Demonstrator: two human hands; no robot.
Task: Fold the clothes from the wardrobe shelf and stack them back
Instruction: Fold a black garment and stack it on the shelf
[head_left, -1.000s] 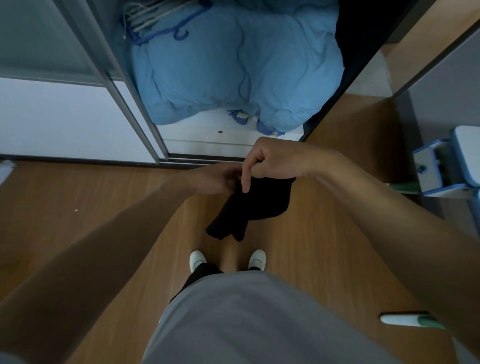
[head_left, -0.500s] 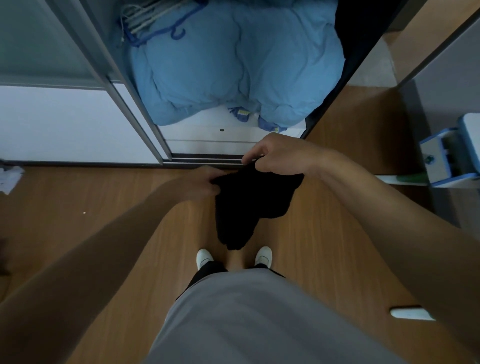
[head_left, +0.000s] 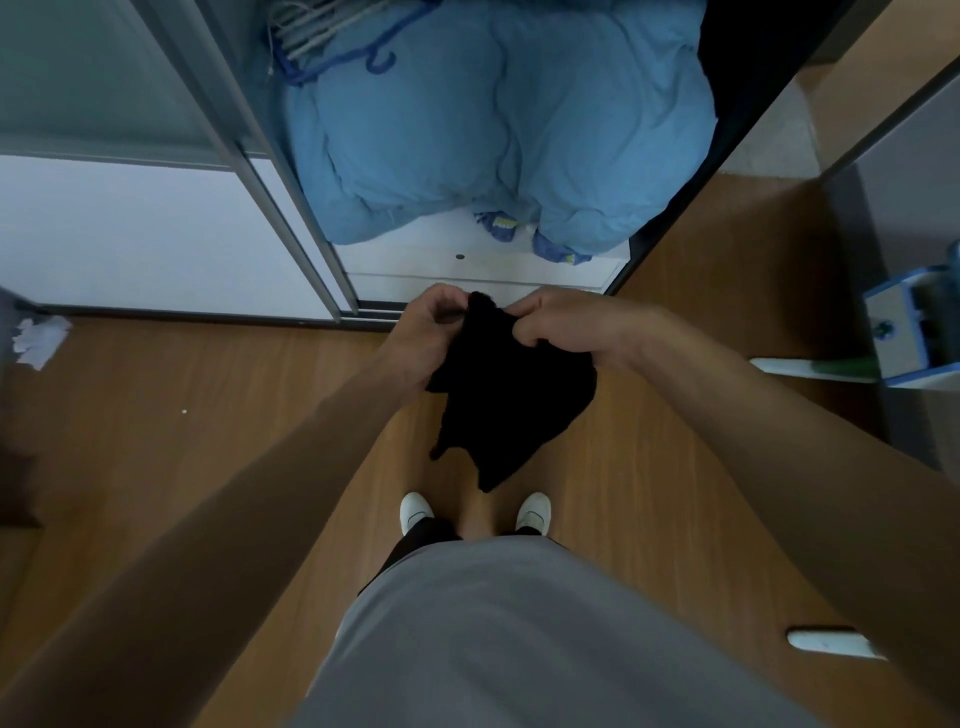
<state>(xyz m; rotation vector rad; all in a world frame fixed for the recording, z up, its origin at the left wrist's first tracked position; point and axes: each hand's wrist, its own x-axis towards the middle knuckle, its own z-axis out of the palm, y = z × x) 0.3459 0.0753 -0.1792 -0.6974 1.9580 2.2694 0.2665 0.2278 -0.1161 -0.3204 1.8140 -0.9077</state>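
A small black garment (head_left: 506, 400) hangs in the air above the wooden floor, in front of the open wardrobe. My left hand (head_left: 423, 332) grips its upper left edge with curled fingers. My right hand (head_left: 558, 322) pinches its upper right edge close beside the left. The cloth droops down to a point above my white shoes. Its exact shape is too dark to tell.
The open wardrobe holds a bulky light-blue quilt (head_left: 498, 119) on a white shelf (head_left: 467, 260), with hangers (head_left: 322, 31) at its top left. A sliding door (head_left: 130, 228) stands left. A blue-and-white object (head_left: 909, 332) sits right, crumpled white paper (head_left: 39, 338) left.
Both hands have risen and come closer together at the garment's top edge. The black cloth now hangs longer and more spread out below them.
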